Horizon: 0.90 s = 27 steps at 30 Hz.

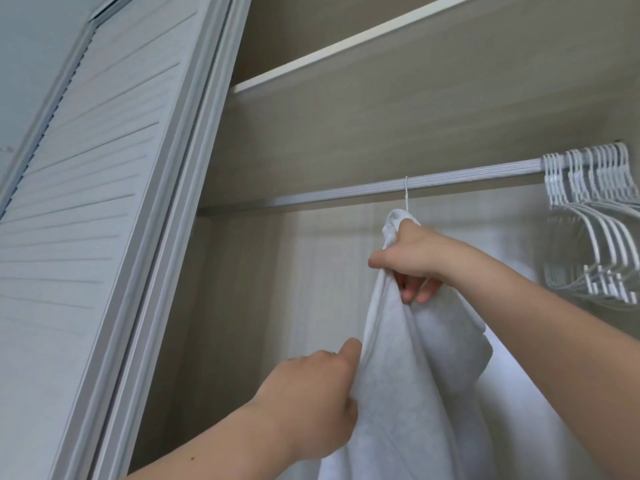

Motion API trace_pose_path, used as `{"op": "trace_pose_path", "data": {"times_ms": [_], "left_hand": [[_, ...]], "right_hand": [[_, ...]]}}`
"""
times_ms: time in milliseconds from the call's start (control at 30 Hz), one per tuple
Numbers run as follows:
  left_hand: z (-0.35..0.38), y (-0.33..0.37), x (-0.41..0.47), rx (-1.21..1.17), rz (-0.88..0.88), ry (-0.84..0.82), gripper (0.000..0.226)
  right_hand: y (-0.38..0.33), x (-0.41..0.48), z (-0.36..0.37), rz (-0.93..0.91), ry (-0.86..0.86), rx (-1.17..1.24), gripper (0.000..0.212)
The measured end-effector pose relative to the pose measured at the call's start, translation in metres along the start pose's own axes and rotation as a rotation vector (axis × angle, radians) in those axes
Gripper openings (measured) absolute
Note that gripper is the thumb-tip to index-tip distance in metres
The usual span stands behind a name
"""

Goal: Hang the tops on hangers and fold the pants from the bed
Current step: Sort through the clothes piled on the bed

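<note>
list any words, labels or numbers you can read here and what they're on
None: no text shows on the white fabric top, its thin white hanger hook, the bunched white plastic hangers, the ribbed metal rail or the pale louvred door.

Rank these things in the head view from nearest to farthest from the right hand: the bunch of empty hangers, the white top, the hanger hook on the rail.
1. The white top: held in the grip of the right hand.
2. The hanger hook: just above the hand, over the rail.
3. The empty hangers: bunched at the rail's far right end.
</note>
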<state>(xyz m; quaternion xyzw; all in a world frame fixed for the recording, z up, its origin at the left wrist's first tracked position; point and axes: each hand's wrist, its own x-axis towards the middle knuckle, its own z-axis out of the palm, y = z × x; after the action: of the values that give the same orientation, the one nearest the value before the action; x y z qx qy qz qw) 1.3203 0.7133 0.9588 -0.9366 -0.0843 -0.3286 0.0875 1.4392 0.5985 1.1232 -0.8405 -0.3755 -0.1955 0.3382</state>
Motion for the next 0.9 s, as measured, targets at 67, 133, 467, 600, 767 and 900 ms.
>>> {"op": "trace_pose_path", "data": {"times_ms": [67,133,467,600,767,900], "left_hand": [[0.0,0.0,-0.002,0.011,0.012,-0.018,0.035],[0.0,-0.003,-0.005,0.009,0.019,-0.04,0.035],[-0.006,-0.036,-0.008,0.066,-0.004,-0.064,0.03],[-0.007,-0.058,-0.01,0.114,-0.039,-0.08,0.032],[-0.006,-0.09,-0.014,0.161,-0.124,-0.112,0.034],[-0.001,-0.116,-0.01,0.273,-0.225,-0.123,0.033]], "right_hand": [[-0.004,-0.006,0.002,-0.015,0.009,-0.039,0.03],[-0.008,-0.009,0.004,-0.032,0.029,-0.083,0.025],[-0.023,0.011,0.031,-0.191,0.114,-0.152,0.026],[-0.036,0.027,0.054,-0.272,0.072,-0.062,0.022],[-0.051,0.053,0.091,-0.347,0.019,0.076,0.01],[-0.06,0.085,0.127,-0.418,0.037,0.184,0.012]]}}
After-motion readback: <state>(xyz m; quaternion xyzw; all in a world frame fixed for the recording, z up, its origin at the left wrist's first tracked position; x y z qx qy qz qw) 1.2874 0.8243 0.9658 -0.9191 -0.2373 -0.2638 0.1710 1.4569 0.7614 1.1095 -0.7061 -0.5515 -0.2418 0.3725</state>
